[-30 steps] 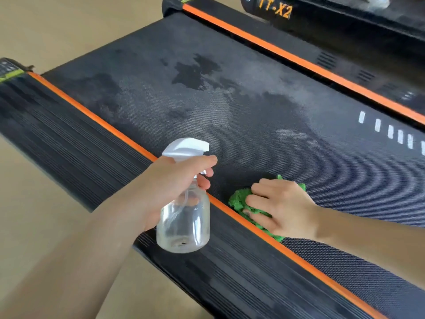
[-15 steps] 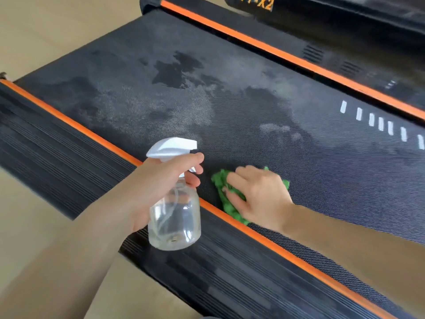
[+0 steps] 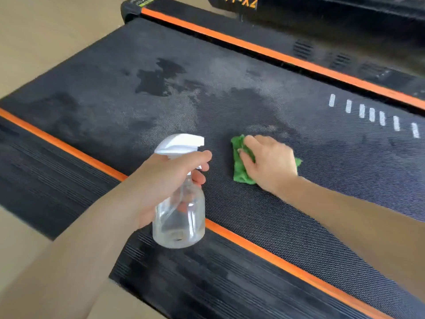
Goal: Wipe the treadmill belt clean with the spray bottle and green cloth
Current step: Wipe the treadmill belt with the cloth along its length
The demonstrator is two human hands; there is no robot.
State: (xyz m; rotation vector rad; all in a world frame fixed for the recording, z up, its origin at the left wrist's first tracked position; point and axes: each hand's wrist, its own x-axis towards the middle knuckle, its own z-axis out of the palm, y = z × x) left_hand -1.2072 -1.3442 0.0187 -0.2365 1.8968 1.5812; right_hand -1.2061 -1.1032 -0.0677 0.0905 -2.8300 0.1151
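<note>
Along the near left edge, ribbed black side rail [image 3: 57, 180], bordered by orange stripe [image 3: 69, 143] running diagonally toward the lower right. Left of centre, left hand [image 3: 165, 180] wrapped round the neck of spray bottle [image 3: 179, 215], forefinger laid over the trigger below the white nozzle head, lower fingers curled against the clear body; bottle held upright above the stripe, nozzle aimed right, little liquid visible inside. Beyond, treadmill belt [image 3: 230, 65], black and textured, marked with dark wet patches and paler hazy areas across its upper middle. Right of the bottle, green cloth [image 3: 239, 166] bunched on the belt, well inside the near stripe. On top of it, right hand [image 3: 269, 162], palm down, fingers bent over the cloth's left part and pressing it to the belt; green showing at the fingertips and past the wrist side. Farther right, 7 short white dashes [image 3: 372, 115] printed on the belt. Along the far edge, 2nd orange stripe [image 3: 276, 54], then black housing with partly cut-off orange lettering [image 3: 241, 1].
</note>
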